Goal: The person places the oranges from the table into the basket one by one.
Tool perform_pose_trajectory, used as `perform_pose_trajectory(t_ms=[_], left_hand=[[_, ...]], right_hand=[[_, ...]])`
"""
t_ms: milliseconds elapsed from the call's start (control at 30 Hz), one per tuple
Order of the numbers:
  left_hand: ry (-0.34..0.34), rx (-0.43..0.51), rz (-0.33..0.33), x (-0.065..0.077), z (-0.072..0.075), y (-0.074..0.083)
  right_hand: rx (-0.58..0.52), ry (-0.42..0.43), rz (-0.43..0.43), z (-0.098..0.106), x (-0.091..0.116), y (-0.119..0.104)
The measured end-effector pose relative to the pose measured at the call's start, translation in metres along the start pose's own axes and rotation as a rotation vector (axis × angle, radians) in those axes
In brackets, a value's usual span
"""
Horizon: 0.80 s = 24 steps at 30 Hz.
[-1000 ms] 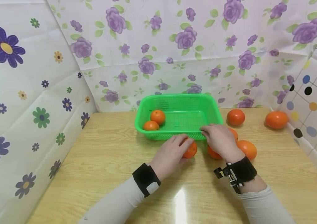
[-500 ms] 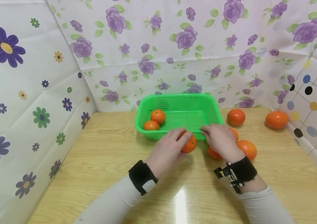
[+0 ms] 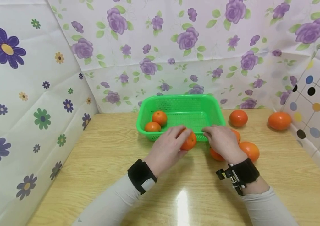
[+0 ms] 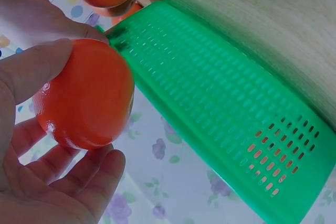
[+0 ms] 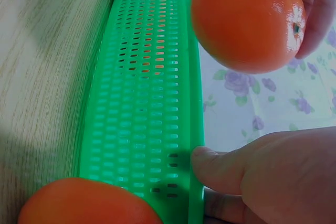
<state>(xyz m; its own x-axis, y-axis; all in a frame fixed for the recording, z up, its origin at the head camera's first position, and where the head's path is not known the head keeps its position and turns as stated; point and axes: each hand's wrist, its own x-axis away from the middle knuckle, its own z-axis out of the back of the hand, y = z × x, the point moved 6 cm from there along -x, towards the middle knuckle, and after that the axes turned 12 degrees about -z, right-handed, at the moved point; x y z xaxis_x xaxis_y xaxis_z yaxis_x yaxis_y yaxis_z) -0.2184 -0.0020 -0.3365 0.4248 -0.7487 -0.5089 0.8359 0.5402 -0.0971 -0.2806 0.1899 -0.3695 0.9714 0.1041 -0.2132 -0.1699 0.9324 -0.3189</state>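
Note:
In the head view my left hand (image 3: 167, 149) grips an orange (image 3: 190, 142) just in front of the green basket (image 3: 160, 136), at about rim height. Thumb and fingers curl round its smooth, shiny skin (image 4: 89, 95) in the left wrist view. My right hand (image 3: 223, 141) pinches the basket's front rim near its right corner; the thumb (image 5: 218, 167) lies outside the rim in the right wrist view, and the other fingers are partly hidden. Two oranges, one (image 3: 159, 118) behind the other (image 3: 152, 126), sit at the basket's left end.
Beside and beneath my right wrist lie several oranges, among them one on the right (image 3: 249, 151) and one partly covered (image 3: 216, 154). Two redder round fruits, a nearer (image 3: 238, 118) and a farther one (image 3: 279, 121), rest at the back right. Patterned sheets (image 3: 160, 47) enclose the wooden table (image 3: 106, 163).
My left hand has lifted the orange off the table and brought it slightly left, up toward the basket's front rim. The right hand and basket stay where they were.

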Motion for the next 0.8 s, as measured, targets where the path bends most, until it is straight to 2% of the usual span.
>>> perform_pose_trajectory(t_ms=[200,500,800], left_hand=[[0.004,-0.002,0.013,-0.003,0.002,-0.007],[0.006,0.02,0.074,-0.005,0.011,-0.028],[-0.034,0.019,0.146,-0.007,0.016,-0.05]], right_hand=[[0.006,-0.005,-0.002,0.0,-0.001,0.001],[0.001,0.005,0.005,0.0,0.0,0.0],[0.007,0.009,0.011,-0.001,-0.001,0.0]])
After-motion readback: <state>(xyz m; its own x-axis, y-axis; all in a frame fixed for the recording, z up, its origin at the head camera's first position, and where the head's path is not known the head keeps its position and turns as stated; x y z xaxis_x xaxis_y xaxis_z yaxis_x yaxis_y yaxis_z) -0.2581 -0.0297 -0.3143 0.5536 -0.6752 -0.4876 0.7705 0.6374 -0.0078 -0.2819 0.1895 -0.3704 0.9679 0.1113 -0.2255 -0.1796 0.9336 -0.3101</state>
